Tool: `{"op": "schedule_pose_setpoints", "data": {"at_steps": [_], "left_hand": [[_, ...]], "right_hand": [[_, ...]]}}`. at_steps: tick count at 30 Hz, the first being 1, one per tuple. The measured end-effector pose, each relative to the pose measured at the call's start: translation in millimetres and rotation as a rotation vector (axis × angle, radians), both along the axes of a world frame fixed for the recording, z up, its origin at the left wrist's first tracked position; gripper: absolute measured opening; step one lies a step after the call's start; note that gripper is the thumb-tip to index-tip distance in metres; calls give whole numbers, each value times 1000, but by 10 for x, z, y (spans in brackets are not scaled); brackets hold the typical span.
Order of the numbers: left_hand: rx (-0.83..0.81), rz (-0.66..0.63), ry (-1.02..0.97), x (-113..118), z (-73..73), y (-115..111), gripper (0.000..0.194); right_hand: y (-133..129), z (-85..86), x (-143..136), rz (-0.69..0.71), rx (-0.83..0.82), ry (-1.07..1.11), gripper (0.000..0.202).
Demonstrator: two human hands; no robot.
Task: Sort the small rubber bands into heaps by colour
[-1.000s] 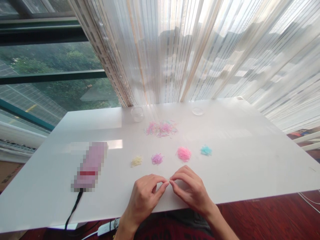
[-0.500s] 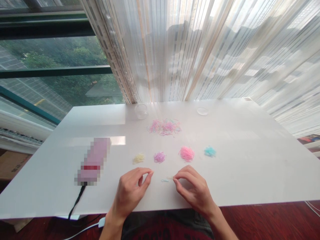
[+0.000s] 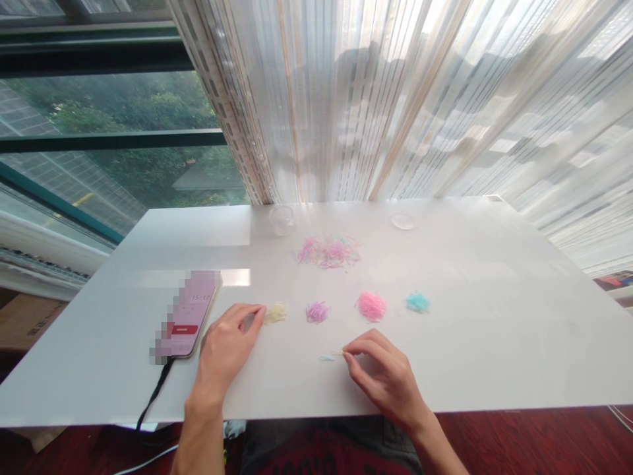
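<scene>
My left hand (image 3: 230, 346) is at the left edge of a small pile of pale yellow strips (image 3: 277, 313), thumb and forefinger pinched together. Whether a piece is between those fingertips is too small to tell. Low over the table, my right hand (image 3: 383, 369) pinches the end of a thin pale yellow strip (image 3: 337, 353). Just left of it lies a light blue strip (image 3: 326, 358), looped like a small elastic band. Beyond the hands sit a purple pile (image 3: 317, 311), a larger pink pile (image 3: 372, 306) and a blue pile (image 3: 418, 302) of similar strips.
A mixed heap of pastel strips (image 3: 329, 252) lies farther back on the white table (image 3: 494, 330). Behind it stand a clear round container (image 3: 282, 221) and a clear lid (image 3: 404, 221). A phone (image 3: 190, 316) with a black cord lies at left. Curtains (image 3: 346, 99) border the far edge.
My left hand has moved left and forward from near the blue strip to the yellow pile, still pinched. My right hand stays where it was, holding the yellow strip.
</scene>
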State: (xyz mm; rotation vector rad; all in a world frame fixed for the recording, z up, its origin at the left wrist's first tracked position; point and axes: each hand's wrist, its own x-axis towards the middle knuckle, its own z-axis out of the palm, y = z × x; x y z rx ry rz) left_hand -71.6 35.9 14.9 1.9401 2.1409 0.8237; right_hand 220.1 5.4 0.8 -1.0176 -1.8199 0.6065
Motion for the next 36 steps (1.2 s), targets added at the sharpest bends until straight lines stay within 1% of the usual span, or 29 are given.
{"op": "schedule_pose_setpoints", "data": {"at_steps": [5,9,14,20,27,30,33,36], "left_hand": [[-46,12,-33,-12,8,-7,25],[-26,-32,-29,-19,-14,4,31],[-32,-66,-5,28,-52,15,37],[-10,-92,-44,60,-79,15,36],[79,-131,-122,65,-118,8,29],[109,-146,-118,57,-113,13,26],[219,-156,-87,74,-80,-13,21],[349,-189,-94,182,-17,-105,14]], "right_hand": [[2,2,-3,-10,-10,5,14],[4,-8,-3,-34,-3,6,15],[6,-20,-3,-61,2,-3,14],[6,-16,-2,-68,-14,-10,14],[8,-24,-3,-70,-16,-14,14],[11,-35,-6,-69,-12,-14,15],[-7,-47,18,-71,-15,-4,18],[-45,-48,85,-51,-31,-64,22]]}}
